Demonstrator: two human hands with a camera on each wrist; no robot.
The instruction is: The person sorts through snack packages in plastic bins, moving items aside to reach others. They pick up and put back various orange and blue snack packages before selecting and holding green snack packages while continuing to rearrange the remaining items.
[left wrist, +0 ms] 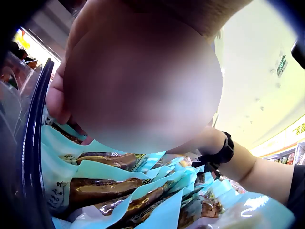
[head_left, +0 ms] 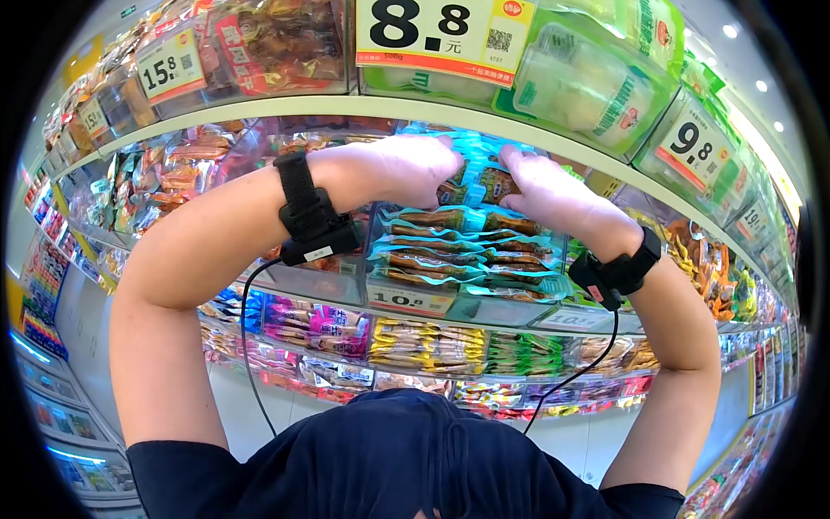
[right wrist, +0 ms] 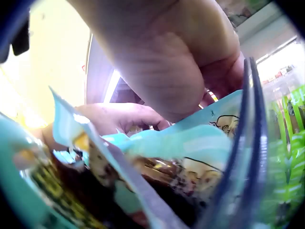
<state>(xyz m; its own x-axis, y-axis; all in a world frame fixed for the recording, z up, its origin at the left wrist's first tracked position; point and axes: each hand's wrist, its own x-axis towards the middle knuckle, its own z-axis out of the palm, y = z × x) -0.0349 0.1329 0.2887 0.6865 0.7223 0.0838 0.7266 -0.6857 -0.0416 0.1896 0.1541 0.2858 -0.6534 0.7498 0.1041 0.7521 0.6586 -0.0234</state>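
Both hands reach into a shelf bin of blue snack packs (head_left: 467, 246) with brown contents showing through clear windows. My left hand (head_left: 424, 169) grips a pack at the back of the left column; its fingers (left wrist: 58, 102) bend down among the packs, and a blur covers much of it in the left wrist view. At the right column, my right hand (head_left: 553, 195) holds another blue pack (head_left: 497, 183) at its edges. Its thumb side meets a pack's blue top edge (right wrist: 205, 136) in the right wrist view, with the other fingers partly hidden behind.
A shelf edge (head_left: 346, 107) with large price cards (head_left: 437, 35) runs close above the hands. Dark divider bars (right wrist: 255, 143) flank the bin. Green packs (right wrist: 290, 152) lie beside it on the right. Lower shelves carry yellow packs (head_left: 424, 346). Cables (head_left: 246, 337) hang from both wrist cameras.
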